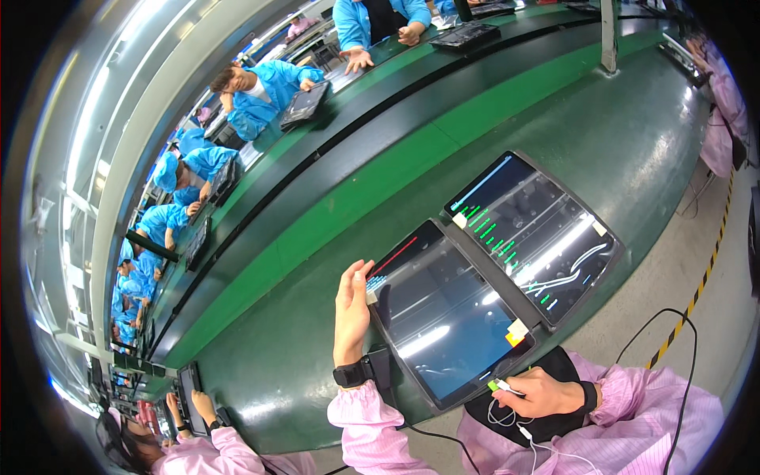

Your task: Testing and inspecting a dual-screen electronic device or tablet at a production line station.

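Observation:
A tablet (443,317) with a dark, partly blue screen lies nearest me, overlapping the table's front edge. My left hand (352,313) rests against its left side, fingers stretched along the edge near the upper left corner. Close to its lower right corner, my right hand (542,392) is closed on a small white plug with a green tip (497,385). Thin white cable (503,416) loops below those fingers, and another white connector (524,431) dangles from it. A second tablet (538,237), its black screen showing green text lines, lies beside the first.
The green table (301,340) curves across the view, with a dark conveyor strip (348,150) beyond it. Workers in blue (269,91) sit opposite with tablets. A person in pink (214,451) holds a tablet at lower left. A black cable (689,380) hangs at right.

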A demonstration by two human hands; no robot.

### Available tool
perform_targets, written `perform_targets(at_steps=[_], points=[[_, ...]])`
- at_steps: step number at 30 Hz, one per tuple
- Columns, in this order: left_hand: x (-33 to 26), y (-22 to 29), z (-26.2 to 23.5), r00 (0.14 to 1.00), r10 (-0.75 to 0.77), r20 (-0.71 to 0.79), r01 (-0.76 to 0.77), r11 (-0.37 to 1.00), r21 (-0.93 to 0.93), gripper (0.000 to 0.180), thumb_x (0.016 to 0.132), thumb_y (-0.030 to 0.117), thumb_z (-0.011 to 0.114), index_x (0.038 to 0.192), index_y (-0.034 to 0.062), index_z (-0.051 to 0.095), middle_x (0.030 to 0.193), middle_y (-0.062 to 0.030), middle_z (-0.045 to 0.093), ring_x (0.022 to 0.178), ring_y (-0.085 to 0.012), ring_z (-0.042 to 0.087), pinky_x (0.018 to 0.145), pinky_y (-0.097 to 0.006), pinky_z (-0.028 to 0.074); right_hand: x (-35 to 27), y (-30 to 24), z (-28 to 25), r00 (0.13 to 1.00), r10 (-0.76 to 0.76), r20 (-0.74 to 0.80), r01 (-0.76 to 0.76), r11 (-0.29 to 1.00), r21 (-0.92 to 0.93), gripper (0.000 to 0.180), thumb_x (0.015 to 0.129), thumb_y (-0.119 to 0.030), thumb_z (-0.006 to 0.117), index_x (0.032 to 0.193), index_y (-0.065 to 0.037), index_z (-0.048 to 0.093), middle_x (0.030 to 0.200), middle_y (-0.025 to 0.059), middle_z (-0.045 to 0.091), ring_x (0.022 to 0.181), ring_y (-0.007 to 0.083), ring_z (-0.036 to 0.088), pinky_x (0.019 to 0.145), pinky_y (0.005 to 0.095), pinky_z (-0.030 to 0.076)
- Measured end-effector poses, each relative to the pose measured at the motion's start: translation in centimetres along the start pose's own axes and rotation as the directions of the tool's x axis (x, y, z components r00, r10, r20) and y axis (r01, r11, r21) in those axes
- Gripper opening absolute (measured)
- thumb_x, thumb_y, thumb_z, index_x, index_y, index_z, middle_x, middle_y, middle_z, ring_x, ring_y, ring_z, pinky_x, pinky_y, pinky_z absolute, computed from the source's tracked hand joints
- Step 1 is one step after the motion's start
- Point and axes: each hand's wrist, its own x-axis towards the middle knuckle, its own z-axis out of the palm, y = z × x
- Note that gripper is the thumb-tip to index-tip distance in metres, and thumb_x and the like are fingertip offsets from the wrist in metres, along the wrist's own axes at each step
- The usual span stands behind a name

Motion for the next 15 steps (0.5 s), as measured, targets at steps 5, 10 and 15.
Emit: perform_targets(at_steps=[5,10,15], points=[[0.0,-0.3,0.0,1.000,-0.018,-0.004,0.018,1.000,-0.007,0.043,0.099,0.034,0.036,0.124,0.0001,0.046,0.124,-0.0114,0.055,0.110,-0.0143,0.048,0.096,-0.027,0.035,-0.1,-0.1,0.0,1.000,-0.003,-0.003,0.003,1.000,0.012,0.027,0.083,-0.012,0.063,0.064,-0.001,0.048,0.048,0.0098,0.044,0.038,0.0243,0.047,0.037,0.0341,0.035],[0.0,-0.6,0.0,1.000,-0.010,-0.013,0.010,1.000,0.011,0.043,0.099,0.033,0.036,0.124,0.0003,0.046,0.124,-0.0111,0.055,0.107,-0.0128,0.049,0.092,-0.026,0.037,2.0,-2.0,-0.6,1.000,0.001,-0.029,0.000,1.000,0.015,0.031,0.083,-0.012,0.063,0.060,-0.002,0.045,0.047,0.0090,0.043,0.038,0.0235,0.046,0.037,0.0338,0.034],[0.2,-0.1,0.2,0.999,-0.032,-0.005,0.032,0.999,-0.017,0.042,0.099,0.032,0.036,0.124,0.0003,0.046,0.124,-0.0118,0.054,0.111,-0.0141,0.048,0.096,-0.027,0.034,0.3,-0.5,-0.4,1.000,-0.011,-0.018,0.012,1.000,0.008,0.032,0.083,-0.013,0.064,0.059,-0.002,0.045,0.047,0.0094,0.042,0.037,0.0237,0.046,0.037,0.0334,0.034]])
